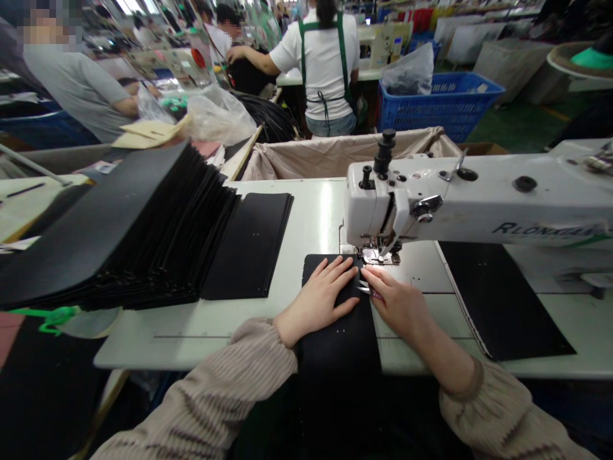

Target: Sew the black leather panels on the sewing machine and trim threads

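Hiding most of the snips (pixel 364 289), the right hand (pixel 400 306).

So the table (pixel 311 220) here is pale green with a smooth top, and there's a ruler-type scale (pixel 191 337) running along near the front edge. Big white sewing machine (pixel 460 191) standing on the right-hand part, with a shiny metal plate (pixel 421 273) set around the needle area. On the left you've got a tall, slumping pile of black panels (pixel 124 217), and right up beside it a much lower stack (pixel 251 246) of black ones. Middle: one black panel (pixel 342 348) lying flat, running off the front edge. Another single black sheet (pixel 507 300) sits at the right, its far end behind the machine's arm.
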A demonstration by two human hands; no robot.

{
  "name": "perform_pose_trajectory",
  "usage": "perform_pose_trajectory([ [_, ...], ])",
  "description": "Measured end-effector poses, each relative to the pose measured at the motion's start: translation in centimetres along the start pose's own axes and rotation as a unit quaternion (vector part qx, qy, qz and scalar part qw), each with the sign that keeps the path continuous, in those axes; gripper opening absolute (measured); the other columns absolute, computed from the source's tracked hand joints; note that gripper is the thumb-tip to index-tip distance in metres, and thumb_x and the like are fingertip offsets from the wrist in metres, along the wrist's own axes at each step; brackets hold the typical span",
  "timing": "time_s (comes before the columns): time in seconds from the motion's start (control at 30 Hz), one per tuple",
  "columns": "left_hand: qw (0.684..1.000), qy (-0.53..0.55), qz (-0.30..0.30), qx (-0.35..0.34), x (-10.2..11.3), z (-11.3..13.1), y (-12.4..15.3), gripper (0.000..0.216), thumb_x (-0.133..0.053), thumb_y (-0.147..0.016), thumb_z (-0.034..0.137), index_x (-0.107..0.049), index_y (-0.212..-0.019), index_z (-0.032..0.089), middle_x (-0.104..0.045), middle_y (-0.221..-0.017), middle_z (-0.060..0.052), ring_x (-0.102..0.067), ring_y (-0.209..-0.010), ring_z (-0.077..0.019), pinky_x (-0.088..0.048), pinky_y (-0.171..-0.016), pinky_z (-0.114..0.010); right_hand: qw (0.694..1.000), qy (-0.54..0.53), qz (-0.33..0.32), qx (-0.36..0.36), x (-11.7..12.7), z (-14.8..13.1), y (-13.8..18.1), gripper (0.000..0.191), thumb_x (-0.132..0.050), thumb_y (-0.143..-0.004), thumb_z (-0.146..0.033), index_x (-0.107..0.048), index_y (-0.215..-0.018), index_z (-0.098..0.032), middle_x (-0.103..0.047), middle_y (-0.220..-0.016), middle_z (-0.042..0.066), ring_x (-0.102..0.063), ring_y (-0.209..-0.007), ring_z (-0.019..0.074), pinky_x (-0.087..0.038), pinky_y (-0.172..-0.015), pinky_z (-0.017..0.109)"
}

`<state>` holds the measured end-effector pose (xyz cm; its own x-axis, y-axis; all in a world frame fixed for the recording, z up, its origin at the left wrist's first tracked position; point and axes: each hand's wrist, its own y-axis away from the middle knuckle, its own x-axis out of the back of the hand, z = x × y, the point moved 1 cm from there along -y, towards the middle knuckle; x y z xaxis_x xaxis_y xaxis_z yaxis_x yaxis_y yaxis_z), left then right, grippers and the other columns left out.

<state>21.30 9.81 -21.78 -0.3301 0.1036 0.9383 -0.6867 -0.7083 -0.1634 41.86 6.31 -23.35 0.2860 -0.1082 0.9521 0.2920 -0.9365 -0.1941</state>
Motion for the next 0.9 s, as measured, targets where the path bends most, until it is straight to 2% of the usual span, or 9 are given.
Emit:
perform_pose_trajectory([
  [0.17,1.0,0.007,0.001,-0.002,0.12,0.07,-0.07,0.059,-0.055,-0.095,0.045,-0.039,-0.148,0.023,-0.035,-0.158,-0.007,-0.025,-0.149,-0.0235,-0.017,-0.124,-0.048,1.0,0.0,0.0,-0.002,-0.01,0.02,0.0,0.05,-0.045,-0.094,-0.022,-0.05,-0.144,-0.026,-0.051,-0.148,0.002,-0.066,-0.111,0.0211,-0.058,-0.083,0.031],
  [0.43,1.0,0.009,0.001,-0.001,0.12,-0.16,-0.09,0.06,-0.056,-0.094,0.045,-0.04,-0.148,0.024,-0.032,-0.16,-0.007,-0.026,-0.149,-0.0252,-0.018,-0.123,-0.048,1.0,0.003,0.0,-0.006,0.04,-0.04,-0.03,0.05,-0.046,-0.094,-0.022,-0.049,-0.144,-0.027,-0.052,-0.147,0.003,-0.066,-0.111,0.0205,-0.059,-0.081,0.031],
  [0.63,1.0,0.016,0.0,-0.012,0.16,-0.45,0.01,0.059,-0.058,-0.093,0.045,-0.042,-0.146,0.024,-0.036,-0.158,-0.006,-0.027,-0.149,-0.0243,-0.019,-0.123,-0.048,1.0,-0.01,-0.006,0.004,0.21,0.06,0.0,0.046,-0.047,-0.094,-0.023,-0.054,-0.139,-0.027,-0.053,-0.147,0.003,-0.065,-0.113,0.0208,-0.057,-0.086,0.033],
  [0.9,1.0,0.013,0.004,-0.016,0.27,-0.54,0.01,0.056,-0.057,-0.094,0.043,-0.043,-0.146,0.025,-0.037,-0.157,-0.006,-0.028,-0.148,-0.0244,-0.02,-0.123,-0.048,1.0,-0.004,-0.002,0.001,-0.01,0.2,0.07,0.047,-0.047,-0.095,-0.025,-0.052,-0.141,-0.029,-0.052,-0.147,0.003,-0.065,-0.111,0.0207,-0.058,-0.083,0.031],
])
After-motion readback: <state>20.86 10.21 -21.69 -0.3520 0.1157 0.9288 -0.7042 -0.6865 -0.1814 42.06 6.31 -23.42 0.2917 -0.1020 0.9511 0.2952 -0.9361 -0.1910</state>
